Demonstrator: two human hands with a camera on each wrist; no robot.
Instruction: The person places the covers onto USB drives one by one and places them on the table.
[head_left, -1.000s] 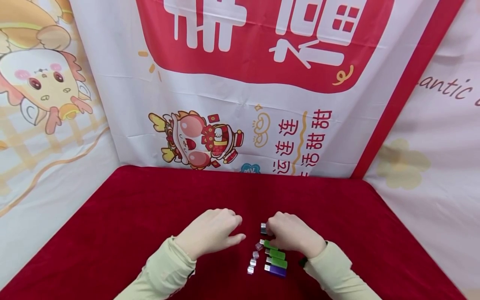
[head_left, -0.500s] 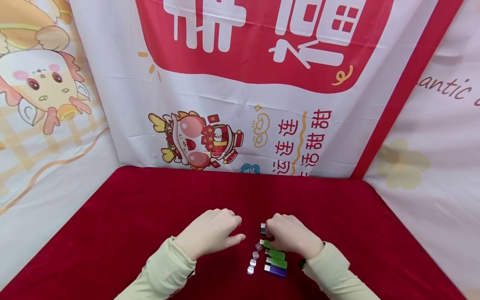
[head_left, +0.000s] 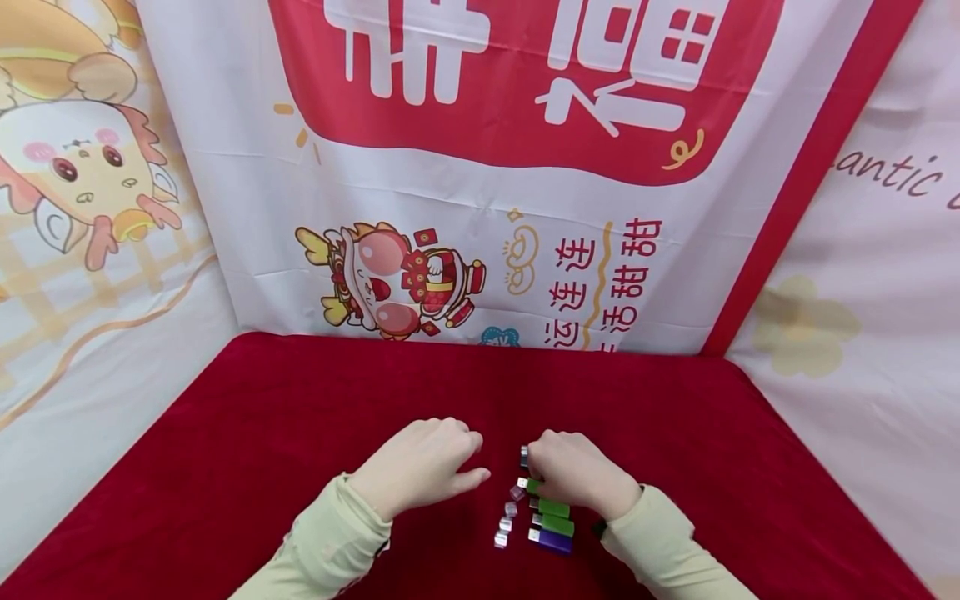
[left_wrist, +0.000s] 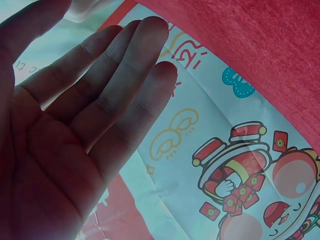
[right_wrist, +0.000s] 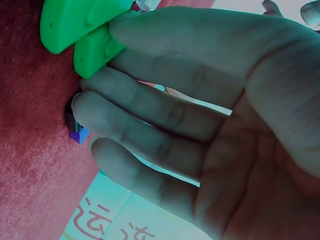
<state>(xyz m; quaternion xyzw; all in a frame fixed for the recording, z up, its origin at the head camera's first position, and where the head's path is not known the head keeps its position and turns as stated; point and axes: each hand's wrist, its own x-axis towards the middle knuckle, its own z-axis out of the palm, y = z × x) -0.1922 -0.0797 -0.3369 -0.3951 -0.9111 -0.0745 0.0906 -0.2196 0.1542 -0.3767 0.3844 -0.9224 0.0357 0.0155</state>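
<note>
My right hand (head_left: 581, 471) is low over the red cloth. Its thumb and index finger pinch a green USB stick (right_wrist: 95, 52), whose plug end points left in the head view. Two more green USB sticks (head_left: 553, 507) and a purple USB stick (head_left: 551, 541) lie in a column nearer to me. Beyond the pinched stick, a dark USB stick (head_left: 524, 456) is partly hidden by the right fingers. My left hand (head_left: 423, 467) hovers to the left, holding nothing, its fingers relaxed and apart from the things; the left wrist view shows the bare palm (left_wrist: 45, 150).
Several small clear pieces (head_left: 506, 524) lie in a slanting row left of the USB sticks. The red cloth (head_left: 300, 400) covers the table. A printed white sheet (head_left: 420, 192) hangs behind it, with further sheets at both sides.
My right hand has shifted slightly left, and the pinched green USB stick has moved a little left with it. The left hand stays in nearly the same place.
</note>
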